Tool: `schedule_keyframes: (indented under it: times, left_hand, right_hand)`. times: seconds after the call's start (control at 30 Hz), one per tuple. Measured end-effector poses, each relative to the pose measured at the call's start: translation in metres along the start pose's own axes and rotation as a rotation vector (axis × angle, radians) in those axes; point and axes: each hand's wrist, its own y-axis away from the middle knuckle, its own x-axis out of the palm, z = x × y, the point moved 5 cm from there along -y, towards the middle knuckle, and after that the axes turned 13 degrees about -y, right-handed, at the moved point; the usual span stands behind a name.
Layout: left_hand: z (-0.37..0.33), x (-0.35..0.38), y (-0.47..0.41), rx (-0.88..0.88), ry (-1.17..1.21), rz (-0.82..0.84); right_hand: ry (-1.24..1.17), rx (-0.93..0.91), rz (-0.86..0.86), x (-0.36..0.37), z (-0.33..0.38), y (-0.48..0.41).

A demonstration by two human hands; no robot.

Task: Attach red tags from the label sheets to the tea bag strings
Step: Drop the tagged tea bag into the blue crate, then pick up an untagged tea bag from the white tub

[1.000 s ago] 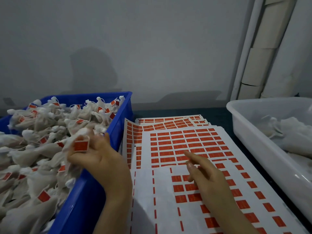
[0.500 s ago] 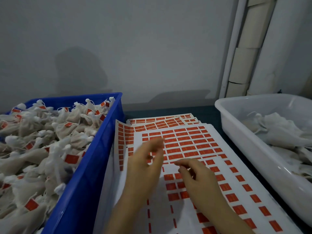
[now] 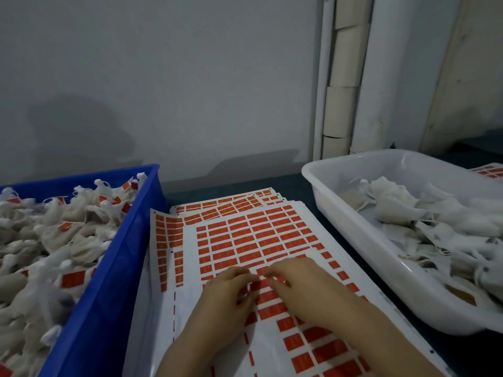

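Your left hand (image 3: 231, 293) and right hand (image 3: 300, 284) curled together over one tag (image 3: 256, 285) on the sheet (image 3: 272, 235), presumably peeling; pinch indiscernible.

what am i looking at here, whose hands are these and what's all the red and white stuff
There is no machine here: a person works with bare hands, and the single picture comes from a camera worn on their head, looking down. In the middle lies a stack of white label sheets covered in small red rectangular tags. The blue plastic crate on the left holds white cloth tea bags that already carry red tags. The white plastic tub on the right holds untagged tea bags. The left hand and right hand rest on the top sheet, with curled fingertips meeting at one tag, probably to peel it. Whether either pinches it is unclear.
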Motion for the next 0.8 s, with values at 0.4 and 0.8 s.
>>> schedule_keyframes:
  times: [0.4, 0.8]
  left_hand:
    - [0.003, 0.001, -0.001, 0.021, -0.006, 0.049]
    - [0.006, 0.003, -0.002, 0.03, 0.008, 0.038]
  right_hand:
    - [0.327, 0.339, -0.15, -0.165, -0.109, 0.071]
    - [0.368, 0.35, -0.048, -0.131, -0.129, 0.056]
